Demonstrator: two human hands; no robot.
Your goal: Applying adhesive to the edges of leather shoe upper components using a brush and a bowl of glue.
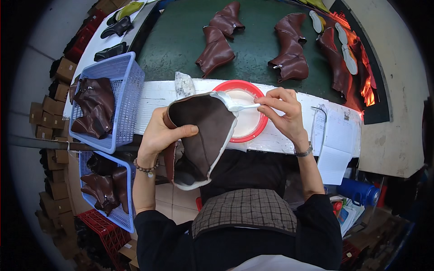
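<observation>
Brown boot upper (201, 128) at centre of view, mouth toward the viewer; smooth dark inside, uneven rim coated white. Left hand (163, 134): fingers clamped on its wall at 9 o'clock, thumb inside. Right hand (287, 113): fingers pinched on slim white brush (248, 107), tip at the rim between 1 and 2. At 2 o'clock, round red bowl (263, 123), white liquid (246, 123). At 10, blue lattice plastic basket (131, 97) holding creased, glossy boots (95, 106).

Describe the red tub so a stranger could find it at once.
Find the green tabletop, then the white strip along its near edge. There, the red tub sits between the left hand and right hand, partly hidden by the brown boot. Round, with white contents, it differs from the angular blue baskets to the left.
</observation>
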